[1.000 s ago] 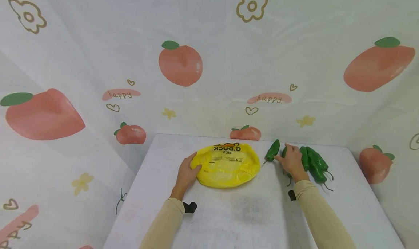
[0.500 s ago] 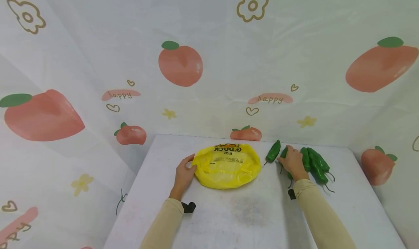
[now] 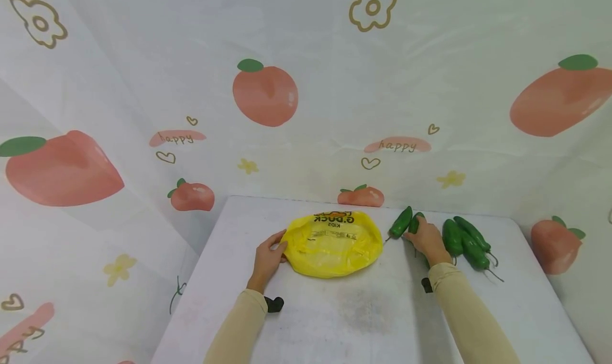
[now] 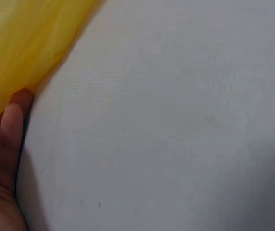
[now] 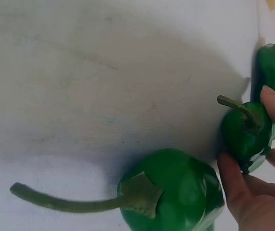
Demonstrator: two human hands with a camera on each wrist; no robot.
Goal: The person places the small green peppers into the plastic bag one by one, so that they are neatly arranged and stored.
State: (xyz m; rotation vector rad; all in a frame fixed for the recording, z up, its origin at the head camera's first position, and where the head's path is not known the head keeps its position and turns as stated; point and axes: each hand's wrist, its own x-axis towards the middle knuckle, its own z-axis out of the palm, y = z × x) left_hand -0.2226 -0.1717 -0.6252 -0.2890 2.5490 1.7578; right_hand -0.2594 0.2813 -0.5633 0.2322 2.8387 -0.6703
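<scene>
In the head view, a yellow plastic bag (image 3: 334, 247) with printed letters lies on the white table, its mouth facing the person. My left hand (image 3: 268, 259) pinches the bag's left edge; in the left wrist view the fingers (image 4: 12, 130) meet the yellow film. To the bag's right, my right hand (image 3: 428, 240) holds a green pepper (image 5: 245, 130) between thumb and fingers, partly hidden by the hand from above. Another green pepper (image 3: 400, 223) lies just left of it, close to the bag. A thick pepper (image 5: 176, 185) sits nearest the right wrist camera.
Several more green peppers (image 3: 473, 251) with long stems lie together right of my right hand. White cloth (image 3: 306, 162) printed with peaches hangs behind and at both sides of the table (image 3: 325, 327).
The pepper group on the right has shifted a little to the right, away from my right hand. My left hand has drawn back slightly leftward at the bag's edge.
</scene>
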